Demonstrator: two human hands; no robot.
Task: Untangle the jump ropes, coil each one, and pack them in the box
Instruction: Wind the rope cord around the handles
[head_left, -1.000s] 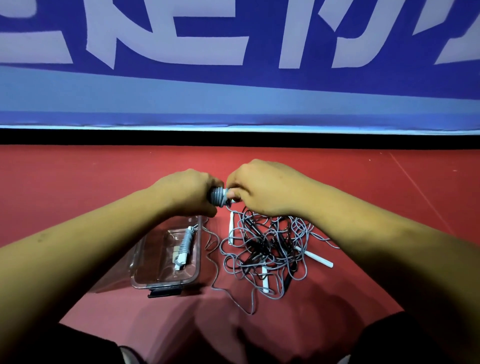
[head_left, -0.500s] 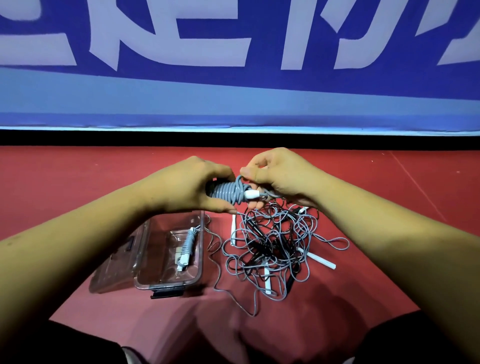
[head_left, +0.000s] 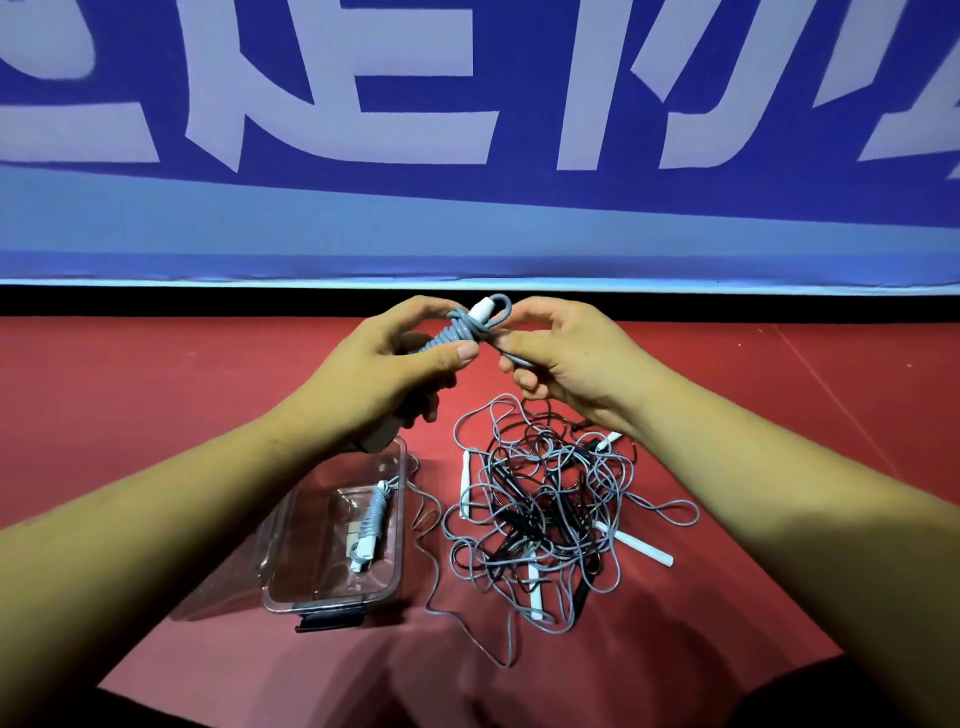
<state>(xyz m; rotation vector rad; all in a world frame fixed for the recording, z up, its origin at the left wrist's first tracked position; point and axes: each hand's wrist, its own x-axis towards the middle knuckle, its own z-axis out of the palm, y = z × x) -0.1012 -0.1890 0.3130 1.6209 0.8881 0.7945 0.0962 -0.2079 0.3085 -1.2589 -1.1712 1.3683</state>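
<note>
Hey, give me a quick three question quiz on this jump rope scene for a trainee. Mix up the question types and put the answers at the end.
1. True or false: the clear box holds no rope yet.
2. The right hand pinches: A) a grey cord beside the wound bundle; B) nothing at all; C) the box.
3. Fill in: the tangled pile lies to the box's ___.
Key: 1 false, one coiled rope lies inside; 2 A; 3 right.
</note>
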